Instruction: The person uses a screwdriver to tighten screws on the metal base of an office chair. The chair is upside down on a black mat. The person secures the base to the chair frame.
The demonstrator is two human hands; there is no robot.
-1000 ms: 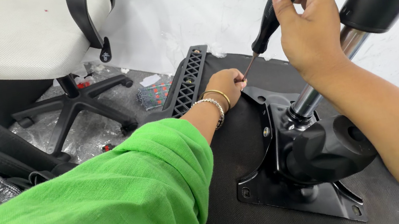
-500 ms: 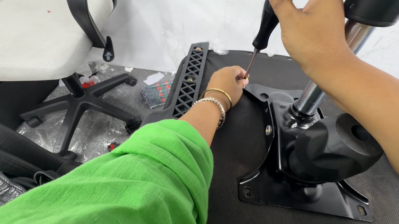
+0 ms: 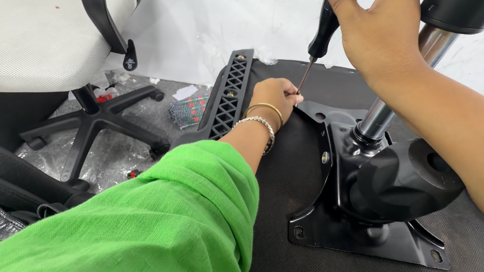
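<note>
Left arm is wearing a loose, bright green sleeve [image 3: 113, 246] of coarse, slightly textured woven cloth; the cuff is ending partway down the forearm and is bunching in soft folds. Left wrist is carrying two bangles: a thin plain gold one [image 3: 264, 108] nearer the left hand [image 3: 277, 95], and a silver beaded or chain-patterned one [image 3: 261, 128] behind it. Right arm is showing no sleeve; right hand [image 3: 377, 18] is wearing no rings that can be seen.

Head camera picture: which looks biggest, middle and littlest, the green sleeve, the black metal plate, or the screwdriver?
1. Green sleeve, though it is nearest the camera, which makes it look bigger.
2. Black metal plate.
3. Screwdriver, held in the right hand.
</note>
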